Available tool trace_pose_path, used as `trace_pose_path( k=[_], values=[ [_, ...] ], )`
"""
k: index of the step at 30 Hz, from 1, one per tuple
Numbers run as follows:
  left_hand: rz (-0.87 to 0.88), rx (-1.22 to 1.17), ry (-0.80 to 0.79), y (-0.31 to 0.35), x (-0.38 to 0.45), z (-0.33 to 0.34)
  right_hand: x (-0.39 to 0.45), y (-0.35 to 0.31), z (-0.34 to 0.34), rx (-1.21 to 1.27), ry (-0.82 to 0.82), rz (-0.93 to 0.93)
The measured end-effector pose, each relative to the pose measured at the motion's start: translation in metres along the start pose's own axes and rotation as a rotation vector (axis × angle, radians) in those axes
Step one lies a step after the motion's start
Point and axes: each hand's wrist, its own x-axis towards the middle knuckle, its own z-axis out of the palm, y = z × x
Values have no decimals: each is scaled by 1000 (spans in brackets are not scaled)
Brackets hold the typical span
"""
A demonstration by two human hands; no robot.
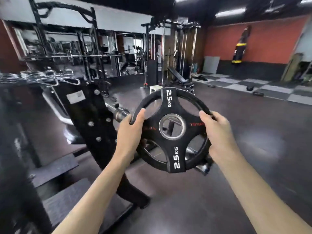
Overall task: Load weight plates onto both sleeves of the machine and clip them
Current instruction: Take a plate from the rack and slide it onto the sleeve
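Note:
A black 2.5 kg weight plate [170, 102] with three spokes and a steel-ringed centre hole is held upright in front of me. My left hand [130, 134] grips its left rim, thumb over the front edge. On the right rim, my right hand [219, 134] grips the same way. The machine's chrome sleeve [120, 114] sticks out from the black upright [91, 119] just left of the plate, its tip beside my left hand. The plate's hole is to the right of the sleeve's end, not on it.
Chrome spring clips [50, 81] hang on a rack at upper left. A black bench [180, 79] and cable tower [152, 71] stand further back. A punching bag [240, 48] hangs at the orange wall. Dark rubber floor [253, 166] stretches right.

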Motion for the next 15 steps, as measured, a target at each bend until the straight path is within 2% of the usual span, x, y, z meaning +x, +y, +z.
trace_pose_path(
  k=[3,6,15],
  values=[
    [-8,50,-85,-7,-17,36,1,6,-44,-1,50,46],
    [-34,98,-86,-10,-27,53,-5,14,-67,20,68,105],
    [-69,282,-131,1,-48,53,-16,19,-91,46,21,272]
  ],
)
